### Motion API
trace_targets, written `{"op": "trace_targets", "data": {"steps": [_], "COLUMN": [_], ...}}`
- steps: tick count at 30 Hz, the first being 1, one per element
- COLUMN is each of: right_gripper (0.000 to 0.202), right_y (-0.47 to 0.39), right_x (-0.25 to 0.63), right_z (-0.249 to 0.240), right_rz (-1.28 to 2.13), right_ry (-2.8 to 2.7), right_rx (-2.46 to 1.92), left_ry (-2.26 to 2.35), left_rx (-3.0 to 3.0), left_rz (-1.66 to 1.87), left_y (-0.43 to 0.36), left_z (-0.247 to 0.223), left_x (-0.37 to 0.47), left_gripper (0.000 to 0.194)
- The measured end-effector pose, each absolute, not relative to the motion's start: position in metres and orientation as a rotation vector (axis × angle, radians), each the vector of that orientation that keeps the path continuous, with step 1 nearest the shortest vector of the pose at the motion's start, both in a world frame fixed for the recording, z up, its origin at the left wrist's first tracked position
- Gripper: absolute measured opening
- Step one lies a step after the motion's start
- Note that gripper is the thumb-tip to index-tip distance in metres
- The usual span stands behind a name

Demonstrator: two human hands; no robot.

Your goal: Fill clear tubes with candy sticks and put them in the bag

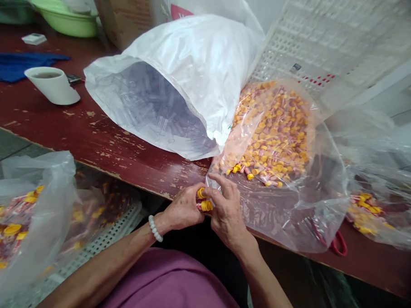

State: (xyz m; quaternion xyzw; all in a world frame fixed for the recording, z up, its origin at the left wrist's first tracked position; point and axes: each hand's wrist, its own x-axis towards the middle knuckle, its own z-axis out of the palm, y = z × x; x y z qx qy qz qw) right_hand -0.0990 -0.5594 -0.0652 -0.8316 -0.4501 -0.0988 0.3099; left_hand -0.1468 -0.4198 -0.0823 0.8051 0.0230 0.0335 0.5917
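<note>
Near the table's front edge, my left hand [186, 208] is closed around a few small red-and-white tubes with yellow caps [204, 205]. My right hand [226, 207] touches the caps from the right, its fingers partly bent and one pointing up-left; whether it grips a tube is hard to tell. Just beyond it, a clear plastic bag [277, 134] holds many yellow-capped tubes, some of them at its mouth. To the left lies a large white sack [192, 58], its mouth open towards me, with clear empty tubes [159, 111] inside.
A white cup [53, 86] and blue cloth [25, 66] are on the red table [50, 124] at left. Filled bags [46, 210] and a white crate [95, 244] sit low at left. Red-handled scissors [338, 244] and another bag [387, 203] lie right. A white basket [319, 45] stands behind.
</note>
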Motion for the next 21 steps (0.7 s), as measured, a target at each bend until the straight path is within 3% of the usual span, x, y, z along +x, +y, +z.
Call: {"op": "trace_targets", "data": {"steps": [7, 12, 18, 21], "right_gripper": [0.074, 0.097, 0.063, 0.055], "right_y": [-0.561, -0.546, -0.527, -0.510], "right_x": [-0.107, -0.109, -0.107, -0.107], "right_z": [-0.065, -0.071, -0.081, -0.086], "right_rz": [0.125, -0.102, -0.424, -0.461], "right_ry": [-1.178, -1.371, -1.585, -1.663], "right_rx": [-2.063, -2.132, -2.054, -1.965], "left_ry": [0.221, 0.189, 0.298, 0.337], "left_rx": [1.349, 1.017, 0.782, 0.732], "left_rz": [-0.155, -0.159, -0.248, -0.248], "left_y": [-0.410, -0.408, -0.415, -0.404], "left_z": [-0.082, -0.079, -0.088, -0.096], "left_x": [-0.148, -0.153, -0.160, -0.168], "left_gripper": [0.031, 0.023, 0.024, 0.019]}}
